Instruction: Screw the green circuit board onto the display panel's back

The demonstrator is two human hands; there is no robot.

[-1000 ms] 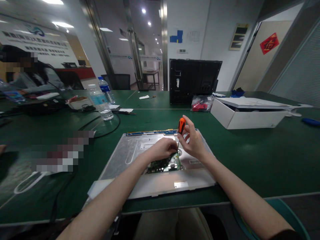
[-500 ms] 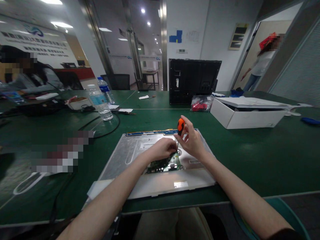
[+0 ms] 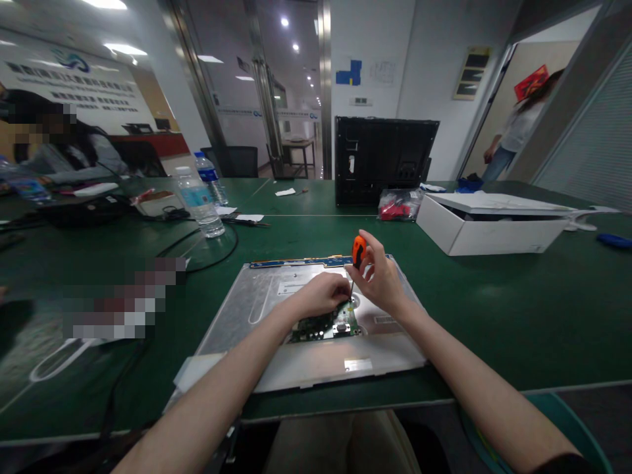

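A flat silver metal panel (image 3: pixel 291 372), like the back of a display, lies on the green table before me. On it sits a green circuit board (image 3: pixel 316 327), partly covered by my left hand (image 3: pixel 323 293). My right hand (image 3: pixel 378 273) grips a screwdriver (image 3: pixel 359 250) with an orange and black handle, held nearly upright. Its shaft points down at the board's far right corner. The fingers of my left hand are pinched together beside the screwdriver's tip; what they hold, if anything, is hidden. A thin blue circuit strip (image 3: pixel 291 263) runs along the panel's far edge.
Ahead stands a black monitor housing (image 3: pixel 385 158), with a bag of red items (image 3: pixel 397 205) beside it. A white box (image 3: pixel 494 230) is at the right. Water bottles (image 3: pixel 200 204) and black cables stand left. One person (image 3: pixel 89 145) sits far left; another stands by the doorway.
Both hands and the screwdriver keep nearly the same place on the board. The view has shifted very slightly. In the doorway, the standing person's arm has moved closer to the body.
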